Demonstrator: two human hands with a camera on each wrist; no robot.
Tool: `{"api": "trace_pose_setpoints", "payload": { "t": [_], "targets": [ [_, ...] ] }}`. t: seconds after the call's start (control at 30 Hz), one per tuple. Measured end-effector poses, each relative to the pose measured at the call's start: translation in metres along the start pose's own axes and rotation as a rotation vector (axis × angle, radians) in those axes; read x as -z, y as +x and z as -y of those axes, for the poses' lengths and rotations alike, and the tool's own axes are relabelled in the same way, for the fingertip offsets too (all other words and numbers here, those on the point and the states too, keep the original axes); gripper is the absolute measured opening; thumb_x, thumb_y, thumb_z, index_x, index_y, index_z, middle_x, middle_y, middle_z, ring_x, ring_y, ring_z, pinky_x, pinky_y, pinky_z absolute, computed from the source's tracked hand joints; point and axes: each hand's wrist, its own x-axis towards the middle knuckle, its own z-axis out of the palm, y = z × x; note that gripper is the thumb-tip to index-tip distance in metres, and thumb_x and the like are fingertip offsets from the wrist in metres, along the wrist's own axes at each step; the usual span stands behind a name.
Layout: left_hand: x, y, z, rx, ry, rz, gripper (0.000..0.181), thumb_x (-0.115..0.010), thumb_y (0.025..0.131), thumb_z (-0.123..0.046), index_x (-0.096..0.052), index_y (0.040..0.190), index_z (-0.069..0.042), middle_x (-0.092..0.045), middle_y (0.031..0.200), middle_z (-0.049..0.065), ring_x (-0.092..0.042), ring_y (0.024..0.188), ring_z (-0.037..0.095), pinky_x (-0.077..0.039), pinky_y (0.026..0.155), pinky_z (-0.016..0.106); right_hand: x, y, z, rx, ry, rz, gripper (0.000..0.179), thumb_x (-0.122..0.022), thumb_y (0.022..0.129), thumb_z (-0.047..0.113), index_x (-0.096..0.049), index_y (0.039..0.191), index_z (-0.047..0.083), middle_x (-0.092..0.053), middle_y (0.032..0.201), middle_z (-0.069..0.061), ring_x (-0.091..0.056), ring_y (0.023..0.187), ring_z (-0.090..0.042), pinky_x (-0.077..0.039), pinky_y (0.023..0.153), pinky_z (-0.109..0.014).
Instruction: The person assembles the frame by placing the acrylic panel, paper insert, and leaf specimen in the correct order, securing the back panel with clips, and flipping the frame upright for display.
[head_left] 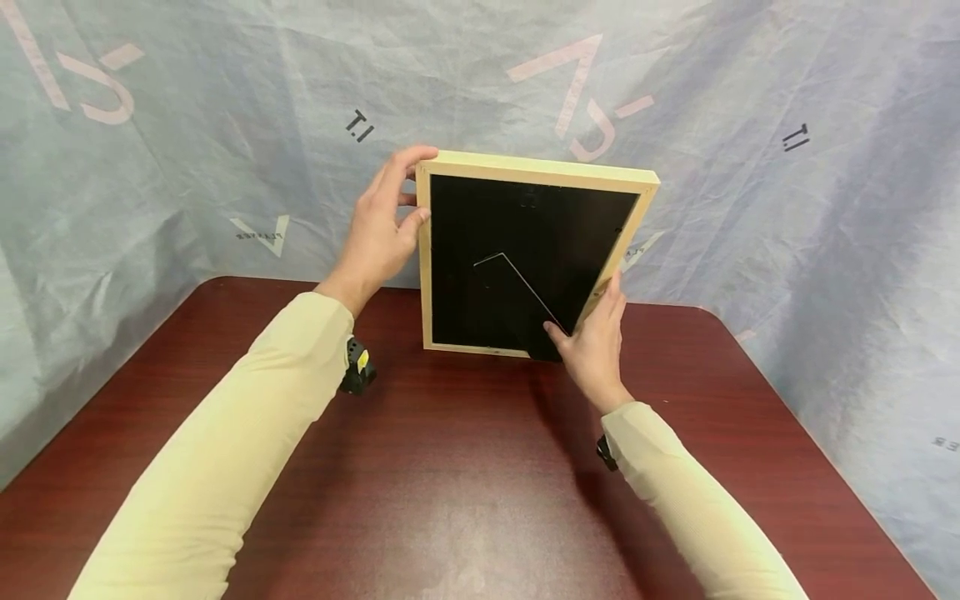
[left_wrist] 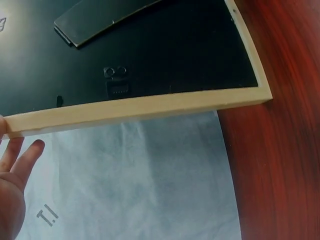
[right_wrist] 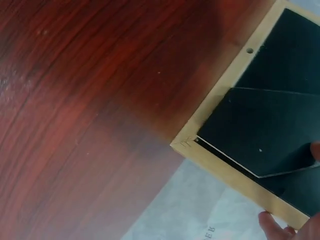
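Observation:
A picture frame (head_left: 540, 167) of pale wood stands with its black back facing me, tilted over the table. My left hand (head_left: 378, 229) grips its upper left corner, fingers over the top and thumb against the side edge. Lower down on the right side, my right hand (head_left: 596, 350) holds the frame's edge, its thumb on the black easel stand (right_wrist: 265, 125). The stand lies slanted across the backing board (left_wrist: 190, 55). A small metal hanger (left_wrist: 116, 72) sits near one edge of the board. The frame's front is hidden.
Underneath is a dark red wooden table (head_left: 450, 483) with rounded far corners. A pale grey printed cloth (head_left: 315, 100) hangs behind it and along both sides. Black wrist cameras (head_left: 358, 367) show below the sleeves.

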Motion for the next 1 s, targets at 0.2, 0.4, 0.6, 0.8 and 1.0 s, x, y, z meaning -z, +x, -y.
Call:
{"api": "trace_pose_setpoints", "payload": {
  "t": [0.2,0.4,0.6,0.8,1.0],
  "targets": [
    [0.000,0.000,-0.004,0.023,-0.016,0.004,0.058,-0.058,0.101,0.003,-0.043,0.149,-0.025,-0.050,0.143,0.008,-0.062,0.115,0.029,-0.053,0.087,0.040,0.011,-0.003,0.002,0.075,0.024,-0.079,0.113,-0.089,0.080,0.020,-0.011,0.161,0.008,-0.039,0.133,-0.026,-0.041,0.122,-0.038,-0.040,0.099,-0.052],
    [0.001,0.001,-0.007,0.057,-0.026,0.016,0.059,-0.058,0.100,0.004,-0.043,0.149,-0.024,-0.049,0.143,0.010,-0.062,0.115,0.030,-0.053,0.089,0.041,0.024,-0.006,0.006,0.201,0.011,-0.084,0.054,-0.085,0.084,0.021,-0.056,0.124,-0.001,-0.051,0.109,-0.022,-0.046,0.106,-0.038,-0.039,0.085,-0.048],
    [0.004,0.002,-0.008,0.082,-0.022,0.025,0.059,-0.058,0.101,0.004,-0.042,0.150,-0.025,-0.049,0.143,0.012,-0.061,0.116,0.030,-0.053,0.092,0.041,0.029,-0.008,0.011,0.151,-0.017,0.225,0.035,-0.078,0.092,0.025,-0.069,0.117,0.002,-0.063,0.111,-0.019,-0.058,0.091,-0.033,-0.046,0.077,-0.047],
    [0.004,0.001,-0.008,0.090,-0.021,0.026,0.059,-0.058,0.101,0.004,-0.042,0.150,-0.026,-0.049,0.141,0.012,-0.061,0.116,0.029,-0.053,0.091,0.041,0.030,-0.002,0.008,0.018,-0.003,0.429,0.035,-0.069,0.099,0.029,-0.070,0.124,0.004,-0.068,0.121,-0.016,-0.062,0.090,-0.031,-0.049,0.076,-0.042],
    [0.004,0.000,-0.009,0.094,-0.020,0.031,0.059,-0.058,0.101,0.003,-0.043,0.150,-0.026,-0.048,0.141,0.012,-0.061,0.116,0.029,-0.053,0.092,0.041,0.031,-0.001,0.004,0.008,0.021,0.482,0.026,-0.067,0.101,0.024,-0.074,0.115,0.004,-0.074,0.112,-0.014,-0.070,0.100,-0.032,-0.053,0.089,-0.051]
  ]
}}
